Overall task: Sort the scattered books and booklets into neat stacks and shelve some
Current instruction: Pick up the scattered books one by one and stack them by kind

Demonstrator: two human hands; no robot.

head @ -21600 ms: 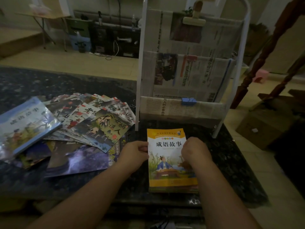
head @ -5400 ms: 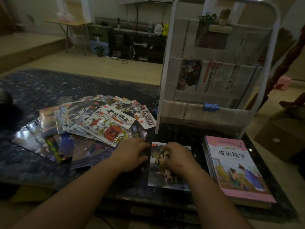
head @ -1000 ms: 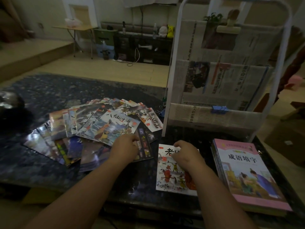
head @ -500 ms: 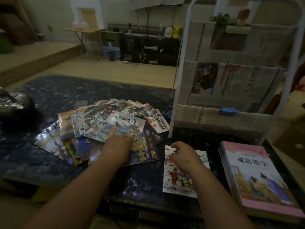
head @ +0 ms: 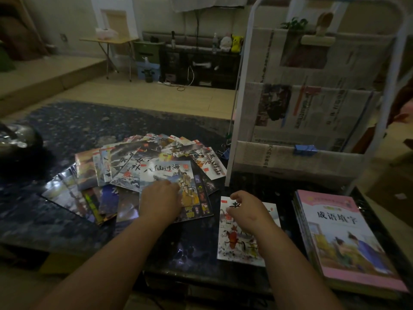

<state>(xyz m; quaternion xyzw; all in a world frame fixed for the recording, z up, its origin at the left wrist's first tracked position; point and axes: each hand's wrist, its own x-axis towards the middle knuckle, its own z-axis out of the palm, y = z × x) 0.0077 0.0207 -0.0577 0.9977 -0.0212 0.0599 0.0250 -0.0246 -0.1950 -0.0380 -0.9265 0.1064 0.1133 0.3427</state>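
A fan of thin picture booklets [head: 125, 162] lies spread on the dark stone table [head: 67, 130]. My left hand [head: 159, 200] rests flat on the topmost blue-covered booklet [head: 172, 173], fingers bent on its cover. A white booklet with a red figure [head: 234, 242] lies alone near the front edge. My right hand [head: 245, 209] sits over its upper half with loosely curled fingers that hold nothing. At the right stands a neat stack of thicker books topped by a pink one [head: 342, 238]. Behind it stands a white rack [head: 237, 108] lined with newspaper.
A blue binder clip [head: 305, 149] grips the rack's lowest newspaper pocket, and another clip [head: 224, 153] lies by the rack's left leg. A dark shiny object [head: 17, 142] sits at the table's left edge. Beyond the table are floor, a folding table and shelves.
My left hand has pulled the blue-covered booklet out of the fan toward me and squared it. My right hand's fingers have lifted off the white booklet. The view has shifted left.
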